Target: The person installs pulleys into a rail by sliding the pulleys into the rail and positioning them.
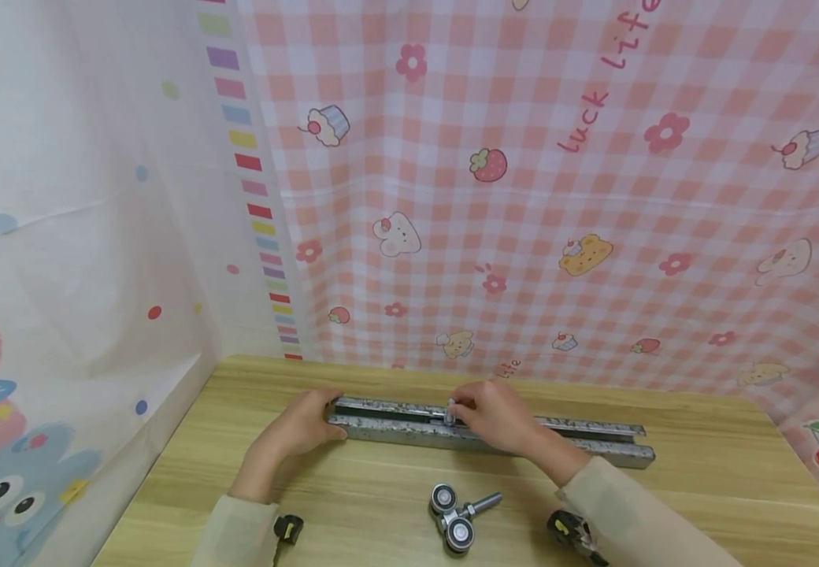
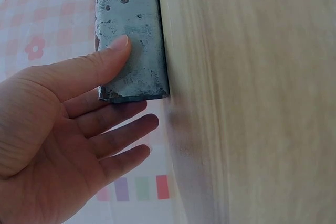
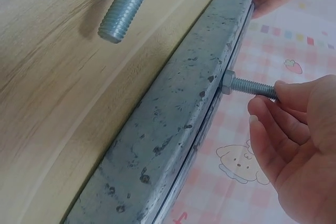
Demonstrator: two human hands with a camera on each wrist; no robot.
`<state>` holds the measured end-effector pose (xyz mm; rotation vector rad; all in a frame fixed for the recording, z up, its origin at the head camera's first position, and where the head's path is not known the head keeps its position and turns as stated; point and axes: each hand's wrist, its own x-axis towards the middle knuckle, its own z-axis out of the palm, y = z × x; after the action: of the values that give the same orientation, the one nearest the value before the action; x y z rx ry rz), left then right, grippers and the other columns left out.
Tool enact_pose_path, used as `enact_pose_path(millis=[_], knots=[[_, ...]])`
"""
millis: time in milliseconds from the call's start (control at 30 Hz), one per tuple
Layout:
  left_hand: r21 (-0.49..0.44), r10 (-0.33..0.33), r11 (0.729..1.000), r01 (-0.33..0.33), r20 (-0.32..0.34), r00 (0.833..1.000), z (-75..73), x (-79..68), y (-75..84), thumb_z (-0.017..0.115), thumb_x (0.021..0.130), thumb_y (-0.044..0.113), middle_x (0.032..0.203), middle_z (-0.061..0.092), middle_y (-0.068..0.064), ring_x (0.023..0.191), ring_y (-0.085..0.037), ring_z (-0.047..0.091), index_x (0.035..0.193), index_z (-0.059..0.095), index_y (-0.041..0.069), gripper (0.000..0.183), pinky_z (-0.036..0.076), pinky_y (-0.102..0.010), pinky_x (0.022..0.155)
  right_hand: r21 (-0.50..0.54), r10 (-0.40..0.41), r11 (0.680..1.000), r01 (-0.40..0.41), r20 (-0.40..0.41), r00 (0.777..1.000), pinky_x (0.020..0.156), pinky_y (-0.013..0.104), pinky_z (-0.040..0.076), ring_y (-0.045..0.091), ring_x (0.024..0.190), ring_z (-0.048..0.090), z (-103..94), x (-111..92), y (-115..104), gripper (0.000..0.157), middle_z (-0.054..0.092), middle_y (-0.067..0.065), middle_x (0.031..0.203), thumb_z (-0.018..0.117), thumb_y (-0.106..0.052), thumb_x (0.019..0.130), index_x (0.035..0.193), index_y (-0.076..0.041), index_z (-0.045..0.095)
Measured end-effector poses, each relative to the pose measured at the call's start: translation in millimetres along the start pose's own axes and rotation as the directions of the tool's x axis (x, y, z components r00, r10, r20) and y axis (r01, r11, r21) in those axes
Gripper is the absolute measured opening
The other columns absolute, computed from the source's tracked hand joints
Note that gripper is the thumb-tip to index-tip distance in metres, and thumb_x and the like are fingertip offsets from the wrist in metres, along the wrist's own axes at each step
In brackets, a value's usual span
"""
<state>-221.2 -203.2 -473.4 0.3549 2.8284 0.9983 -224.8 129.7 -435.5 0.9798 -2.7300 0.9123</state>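
Observation:
A long, speckled grey metal channel rail (image 1: pixel 395 430) lies across the wooden table with its slot facing up. At its left end, my left hand (image 1: pixel 303 421) holds it, the thumb (image 2: pixel 113 59) pressed on the front side and the other fingers behind and past the end. My right hand (image 1: pixel 498 413) pinches the tip of a threaded bolt (image 3: pixel 254 88) between thumb and fingers. That bolt stands up out of the slot near the rail's middle, a hex nut (image 3: pixel 228 82) at its base. Whatever it joins inside the channel is hidden.
In front of the rail lies a roller trolley (image 1: pixel 457 534) with wheels and its own threaded bolt (image 1: pixel 486 502). A pink checked curtain (image 1: pixel 523 315) hangs behind the wooden table (image 1: pixel 367 488), and a white printed sheet (image 1: pixel 190 307) hangs at the left.

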Motion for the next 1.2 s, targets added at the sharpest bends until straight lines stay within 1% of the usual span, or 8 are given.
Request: enact_pose_path(millis=[267, 367, 533, 733, 900, 1100, 1200], knots=[[0.005, -0.002, 1.0, 0.002, 0.003, 1.0, 0.9, -0.1, -0.7, 0.088, 0.084, 0.006, 0.141, 0.061, -0.027, 0.134, -0.045, 0.055, 0.14, 0.059, -0.01, 0.064, 0.046, -0.057, 0.113, 0.005, 0.024, 1.0, -0.024, 0.012, 1.0, 0.062, 0.022, 0.055, -0.001, 0.067, 0.062, 2.4, 3.5, -4.6, 0.009, 0.077, 0.0, 0.084, 0.075, -0.006, 0.096, 0.102, -0.003, 0.081], [-0.004, -0.007, 1.0, 0.007, 0.005, 1.0, 0.7, -0.3, -0.3, 0.087, 0.085, 0.006, 0.141, 0.06, -0.027, 0.135, -0.045, 0.054, 0.14, 0.059, -0.01, 0.065, 0.045, -0.057, 0.113, 0.011, 0.025, 1.0, -0.025, 0.025, 0.999, 0.059, 0.022, 0.052, -0.001, 0.064, 0.059, 3.6, 5.6, -6.4, 0.01, 0.076, 0.0, 0.084, 0.074, -0.006, 0.097, 0.103, -0.003, 0.081], [-0.007, -0.003, 1.0, 0.003, 0.008, 1.0, 0.7, -0.4, -1.0, 0.087, 0.085, 0.006, 0.142, 0.06, -0.028, 0.135, -0.046, 0.054, 0.141, 0.058, -0.011, 0.065, 0.045, -0.058, 0.113, 0.013, 0.014, 1.0, -0.014, 0.04, 0.999, 0.055, 0.023, 0.047, 0.0, 0.058, 0.052, 5.5, 9.2, -9.1, 0.01, 0.074, 0.002, 0.08, 0.073, -0.007, 0.099, 0.103, -0.003, 0.081], [-0.009, 0.001, 1.0, -0.001, 0.008, 1.0, -0.1, -0.4, -0.8, 0.086, 0.085, 0.006, 0.142, 0.06, -0.028, 0.135, -0.045, 0.054, 0.141, 0.058, -0.011, 0.065, 0.045, -0.057, 0.113, 0.014, 0.029, 0.999, -0.03, 0.061, 0.998, 0.052, 0.023, 0.041, 0.001, 0.054, 0.044, 7.9, 13.1, -11.5, 0.01, 0.069, -0.001, 0.072, 0.071, -0.008, 0.1, 0.097, -0.007, 0.081], [-0.004, -0.005, 1.0, 0.005, 0.014, 1.0, -1.0, -0.6, 0.0, 0.086, 0.086, 0.007, 0.142, 0.059, -0.027, 0.135, -0.045, 0.054, 0.142, 0.057, -0.01, 0.065, 0.046, -0.057, 0.113, 0.02, 0.033, 0.999, -0.034, 0.07, 0.997, 0.05, 0.022, 0.04, 0.001, 0.053, 0.043, 10.0, 16.6, -14.0, 0.01, 0.068, -0.001, 0.07, 0.071, -0.008, 0.1, 0.096, -0.007, 0.081], [0.0, -0.008, 1.0, 0.008, 0.015, 1.0, -0.9, -0.6, -0.3, 0.086, 0.086, 0.006, 0.143, 0.059, -0.027, 0.135, -0.045, 0.053, 0.142, 0.057, -0.01, 0.065, 0.046, -0.057, 0.112, 0.022, 0.046, 0.999, -0.048, 0.106, 0.993, 0.048, 0.021, 0.036, 0.002, 0.05, 0.04, 11.2, 20.3, -19.1, 0.012, 0.068, 0.0, 0.069, 0.069, -0.009, 0.102, 0.097, -0.007, 0.08], [-0.002, -0.01, 1.0, 0.01, 0.015, 1.0, -0.6, -0.5, -0.6, 0.086, 0.086, 0.006, 0.143, 0.059, -0.027, 0.136, -0.045, 0.053, 0.142, 0.057, -0.01, 0.065, 0.046, -0.057, 0.112, 0.016, 0.043, 0.999, -0.045, 0.115, 0.992, 0.048, 0.022, 0.039, 0.002, 0.049, 0.042, 12.4, 22.9, -21.0, 0.012, 0.071, 0.0, 0.073, 0.069, -0.009, 0.102, 0.101, -0.006, 0.081]])
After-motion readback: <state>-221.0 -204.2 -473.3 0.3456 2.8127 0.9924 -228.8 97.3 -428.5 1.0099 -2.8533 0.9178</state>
